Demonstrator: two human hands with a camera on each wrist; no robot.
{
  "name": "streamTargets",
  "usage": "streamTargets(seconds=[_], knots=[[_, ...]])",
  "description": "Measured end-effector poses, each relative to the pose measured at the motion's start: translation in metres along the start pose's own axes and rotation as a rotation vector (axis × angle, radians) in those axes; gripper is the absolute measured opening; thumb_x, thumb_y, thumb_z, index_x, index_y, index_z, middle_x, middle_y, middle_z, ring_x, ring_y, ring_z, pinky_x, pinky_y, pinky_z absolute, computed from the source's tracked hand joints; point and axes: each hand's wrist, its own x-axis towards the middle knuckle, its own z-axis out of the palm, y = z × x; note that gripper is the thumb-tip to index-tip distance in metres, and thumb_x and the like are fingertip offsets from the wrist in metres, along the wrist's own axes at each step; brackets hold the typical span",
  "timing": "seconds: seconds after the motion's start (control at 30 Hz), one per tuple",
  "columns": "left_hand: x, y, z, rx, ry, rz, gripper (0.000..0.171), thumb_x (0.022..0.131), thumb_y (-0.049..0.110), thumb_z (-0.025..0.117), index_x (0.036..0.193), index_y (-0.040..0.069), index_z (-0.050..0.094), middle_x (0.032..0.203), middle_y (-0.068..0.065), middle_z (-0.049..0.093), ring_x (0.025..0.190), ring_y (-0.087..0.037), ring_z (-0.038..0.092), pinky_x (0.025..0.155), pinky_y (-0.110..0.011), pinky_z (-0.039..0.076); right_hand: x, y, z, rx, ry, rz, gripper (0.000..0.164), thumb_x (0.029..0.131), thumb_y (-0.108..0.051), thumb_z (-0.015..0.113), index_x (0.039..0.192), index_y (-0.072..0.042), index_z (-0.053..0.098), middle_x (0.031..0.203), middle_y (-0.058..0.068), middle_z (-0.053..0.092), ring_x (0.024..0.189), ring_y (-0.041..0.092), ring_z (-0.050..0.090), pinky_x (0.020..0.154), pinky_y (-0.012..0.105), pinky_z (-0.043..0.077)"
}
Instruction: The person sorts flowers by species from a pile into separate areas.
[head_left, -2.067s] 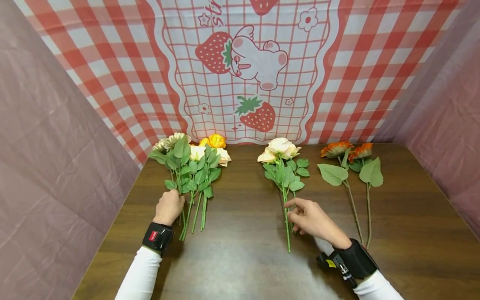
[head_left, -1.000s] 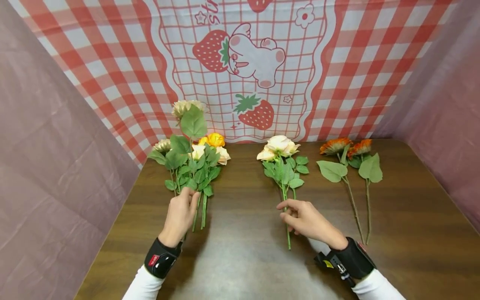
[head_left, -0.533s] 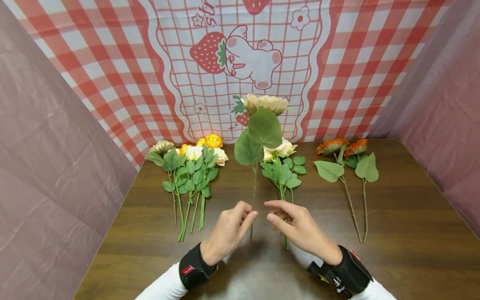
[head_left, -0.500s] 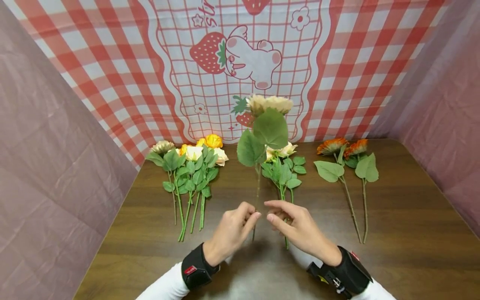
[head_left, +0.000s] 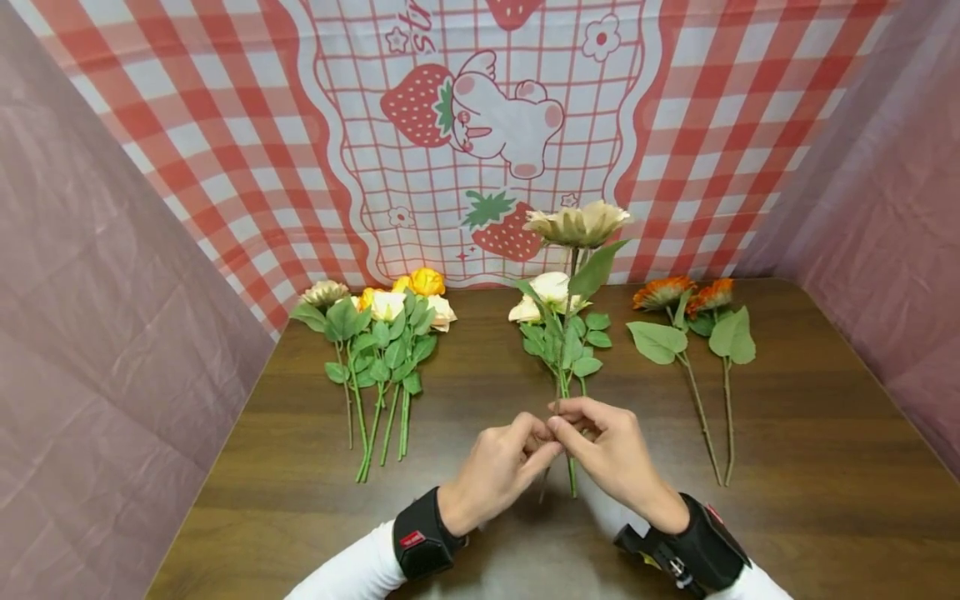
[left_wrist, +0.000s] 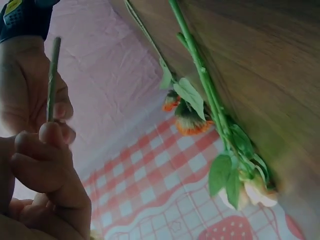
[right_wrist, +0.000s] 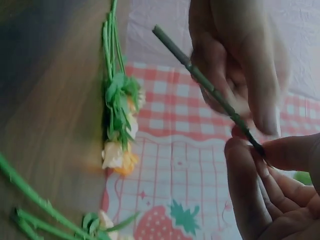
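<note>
Pale glare is brightening the table (head_left: 517, 558) before me. My left hand (right_wrist: 245, 60) is blurring in the dim, hazy right wrist view.

1. Flower (head_left: 576, 227): cream-beige, open, seen side-on, right of centre in the head view's upper half.
2. Leaves (head_left: 597, 270): green, just below the petals.
3. Stem (right_wrist: 210, 89): thin, brownish, held up, leaning slightly right.

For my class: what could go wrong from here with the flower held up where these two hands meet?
The cream daisy-like flower might tip or twist, since the right hand's grip pinches low on its stem.
In the head view, its leaves overlap the cream roses lying on the table, so lowering it there could snag them.
</note>
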Motion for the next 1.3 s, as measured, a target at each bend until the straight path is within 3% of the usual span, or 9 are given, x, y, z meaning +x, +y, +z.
streamTargets(seconds=[0.17,0.33,0.47,0.6,0.8,1.0,1.17,1.3], knots=[[-0.008,-0.011,-0.015,0.053,0.016,-0.049,0.012,0.094,0.011,0.067,0.102,0.006,0.059,0.076,0.0,0.071,0.064,-0.006,0.065,0.061,-0.014,0.05,-0.001,0.005,-0.028,-0.101,0.024,0.078,0.019,0.088,0.006,0.069,0.107,0.003,0.07,0.079,0.007,0.071,0.06,0.009,0.064,0.054,0.02,0.052],[-0.024,-0.028,-0.037,0.105,0.049,-0.138,0.007,0.095,0.009,0.065,0.101,0.007,0.06,0.068,0.006,0.064,0.056,0.001,0.054,0.053,-0.014,0.044,-0.004,0.02,-0.07,-0.208,0.115,0.102,0.023,0.088,0.009,0.068,0.11,0.006,0.07,0.077,0.013,0.071,0.06,0.003,0.065,0.054,0.016,0.052],[-0.034,-0.036,-0.05,0.147,0.074,-0.213,0.005,0.096,0.01,0.063,0.099,0.006,0.061,0.065,0.01,0.06,0.053,0.005,0.047,0.049,-0.014,0.039,-0.01,0.037,-0.108,-0.317,0.188,0.188,0.019,0.09,0.006,0.066,0.108,0.007,0.07,0.075,0.016,0.071,0.057,-0.003,0.063,0.049,0.015,0.049],[-0.037,-0.041,-0.061,0.191,0.082,-0.255,0.006,0.094,0.006,0.065,0.098,0.007,0.062,0.065,0.012,0.058,0.052,0.005,0.045,0.048,-0.014,0.038,-0.02,0.056,-0.146,-0.451,0.191,0.286,0.02,0.094,0.001,0.061,0.11,0.01,0.068,0.076,0.02,0.071,0.053,-0.007,0.059,0.047,0.015,0.047],[-0.039,-0.046,-0.071,0.218,0.095,-0.285,0.009,0.092,0.004,0.067,0.097,0.01,0.062,0.064,0.011,0.059,0.051,0.006,0.043,0.046,-0.015,0.036,-0.035,0.083,-0.195,-0.623,0.028,0.473,0.029,0.099,-0.006,0.054,0.115,0.016,0.063,0.078,0.018,0.072,0.054,-0.002,0.058,0.048,0.02,0.044],[-0.04,-0.049,-0.075,0.203,0.097,-0.293,0.006,0.095,0.005,0.064,0.097,0.01,0.062,0.064,0.011,0.057,0.051,0.006,0.042,0.046,-0.016,0.036,-0.039,0.108,-0.226,-0.757,-0.102,0.574,0.023,0.095,-0.008,0.056,0.099,0.01,0.07,0.068,0.004,0.069,0.061,0.013,0.059,0.056,0.032,0.042],[-0.041,-0.051,-0.074,0.203,0.086,-0.309,0.008,0.094,0.004,0.065,0.098,0.011,0.062,0.064,0.011,0.058,0.051,0.006,0.044,0.047,-0.016,0.036,-0.037,0.122,-0.237,-0.729,-0.224,0.651,0.024,0.094,-0.008,0.052,0.094,0.008,0.069,0.064,0.0,0.067,0.06,0.015,0.059,0.057,0.033,0.041],[-0.042,-0.053,-0.073,0.208,0.083,-0.315,0.009,0.093,0.005,0.066,0.097,0.011,0.062,0.064,0.011,0.058,0.051,0.006,0.045,0.047,-0.016,0.037,-0.034,0.128,-0.241,-0.677,-0.324,0.71,0.029,0.094,-0.009,0.049,0.099,0.013,0.067,0.066,0.001,0.067,0.057,0.015,0.062,0.057,0.034,0.046]])
